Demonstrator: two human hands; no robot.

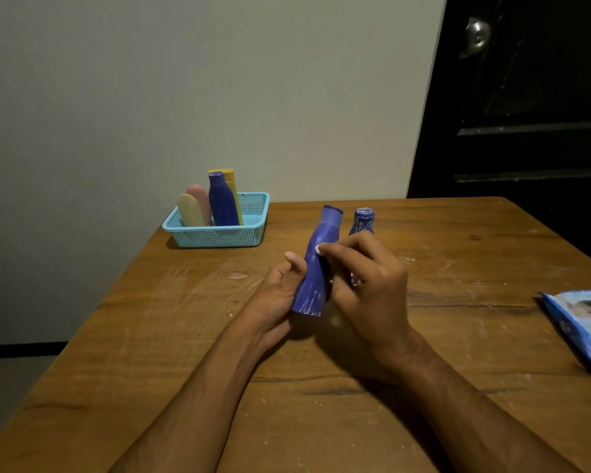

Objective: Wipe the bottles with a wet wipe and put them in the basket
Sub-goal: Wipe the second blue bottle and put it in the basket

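Note:
A blue bottle (pixel 316 268) is held tilted above the wooden table (pixel 171 336), cap pointing away from me. My left hand (pixel 277 295) grips its lower body from the left, thumb up along its side. My right hand (pixel 369 285) curls its fingers against the bottle's right side; I cannot make out a wipe under them. A second blue bottle (pixel 363 220) stands just behind my right hand, mostly hidden. The light blue basket (pixel 215 230) sits at the table's far left corner, holding a blue bottle (pixel 222 203), a yellow one (pixel 234 186), a pink one (pixel 200 199) and a cream one (pixel 189 209).
A blue pack of wet wipes (pixel 584 322) lies at the table's right edge. A pale wall runs behind the table, with a dark door (pixel 526 97) at the back right. The tabletop is scratched and has white smears.

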